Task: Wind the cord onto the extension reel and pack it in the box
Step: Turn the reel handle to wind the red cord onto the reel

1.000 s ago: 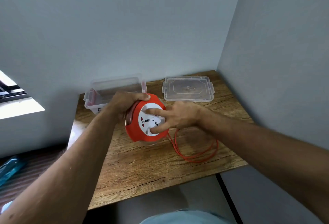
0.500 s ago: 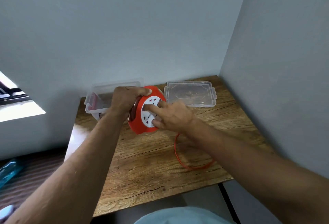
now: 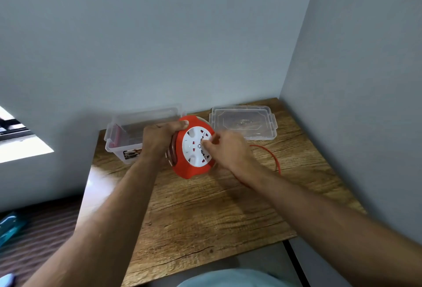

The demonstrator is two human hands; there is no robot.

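Note:
A round red extension reel with a white socket face stands on edge on the wooden table. My left hand grips its top rim from the left. My right hand has its fingertips pinched on the white face. A loose red cord curves on the table to the right, partly hidden by my right forearm. The clear plastic box stands open behind my left hand.
The box's clear lid lies flat at the back right of the table. Grey walls close the table in at the back and on the right. The table's left and front edges drop to the floor.
The loose loop of cord on the table has shrunk and shifted toward the back right. My right hand has turned on the white face, and the reel has moved slightly toward the box.

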